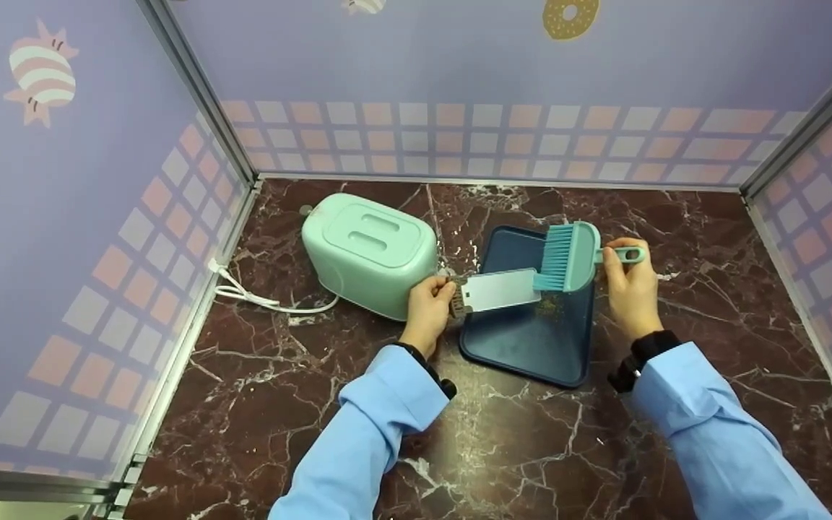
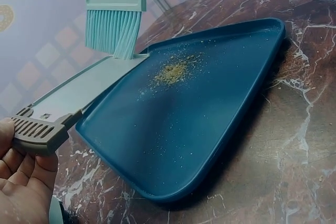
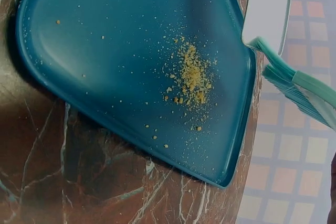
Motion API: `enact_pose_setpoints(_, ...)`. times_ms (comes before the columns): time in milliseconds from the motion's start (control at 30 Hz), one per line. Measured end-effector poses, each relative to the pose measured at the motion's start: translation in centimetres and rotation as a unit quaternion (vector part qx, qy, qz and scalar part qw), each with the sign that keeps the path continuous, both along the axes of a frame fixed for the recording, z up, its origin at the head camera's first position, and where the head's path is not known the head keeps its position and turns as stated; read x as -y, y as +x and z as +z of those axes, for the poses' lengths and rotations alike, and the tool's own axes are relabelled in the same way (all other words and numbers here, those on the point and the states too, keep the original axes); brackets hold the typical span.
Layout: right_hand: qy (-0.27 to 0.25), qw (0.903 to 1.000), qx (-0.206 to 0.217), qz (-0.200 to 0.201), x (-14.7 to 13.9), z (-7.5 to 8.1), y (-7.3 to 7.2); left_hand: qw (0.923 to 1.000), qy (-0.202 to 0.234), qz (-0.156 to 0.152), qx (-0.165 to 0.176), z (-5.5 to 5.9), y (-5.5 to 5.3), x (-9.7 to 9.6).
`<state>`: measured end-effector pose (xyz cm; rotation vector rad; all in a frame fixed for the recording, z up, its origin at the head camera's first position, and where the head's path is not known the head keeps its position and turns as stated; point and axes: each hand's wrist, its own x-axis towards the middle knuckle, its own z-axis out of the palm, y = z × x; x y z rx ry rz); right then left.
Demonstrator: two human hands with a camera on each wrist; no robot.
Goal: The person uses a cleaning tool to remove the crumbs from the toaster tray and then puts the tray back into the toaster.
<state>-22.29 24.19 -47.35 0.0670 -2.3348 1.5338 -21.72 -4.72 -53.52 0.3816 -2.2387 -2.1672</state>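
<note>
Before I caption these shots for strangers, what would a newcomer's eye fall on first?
Likely the yellowish crumbs on the dark blue tray. The left hand holds a pale flat plate over it, the right hand a mint brush. The mint toaster stands left of the tray.

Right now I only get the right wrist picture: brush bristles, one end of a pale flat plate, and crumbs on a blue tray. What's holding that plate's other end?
Observer: A bare left hand pinches the plate at its brown, slotted end.
Visitor: And who has the brush?
Observer: The right hand grips it.
Visitor: Is there anything bigger nearby, outside my picture?
Observer: Yes, a mint-green appliance stands left of the blue tray in the head view.
</note>
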Motion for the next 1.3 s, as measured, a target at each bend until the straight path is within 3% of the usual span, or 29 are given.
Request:
enact_pose_setpoints(100, -0.003, 1.0000, -0.001, -0.008, -0.2, -0.3, -0.2, 1.0000, -0.005, 0.003, 0.001, 0.1, 0.1, 0.0)
enact_pose_setpoints(333, 0.017, 0.9989, -0.008, -0.044, -1.7, -3.0, -1.6, 1.0000, 0.000, 0.005, 0.007, 0.3, 0.3, -0.1)
enact_pose_setpoints(600, 0.019, 0.9984, -0.013, -0.052, -1.8, -3.0, -1.5, 0.9999, -0.004, 0.005, 0.010, 0.1, 0.4, -0.1)
enact_pose_setpoints(833, -0.019, 0.9980, -0.020, -0.057, -1.2, -2.5, -1.5, 0.9999, -0.010, 0.008, 0.006, 0.1, 0.4, -0.1)
enact_pose_setpoints(1067, -0.109, 0.9933, -0.039, 0.005, 0.5, -2.0, -1.5, 0.9998, -0.009, 0.010, 0.011, 0.0, 0.3, 0.0)
enact_pose_setpoints(1300, -0.206, 0.9736, -0.034, 0.094, 2.7, -1.4, -1.0, 0.9999, -0.004, 0.003, 0.014, 0.1, 0.3, -0.1)
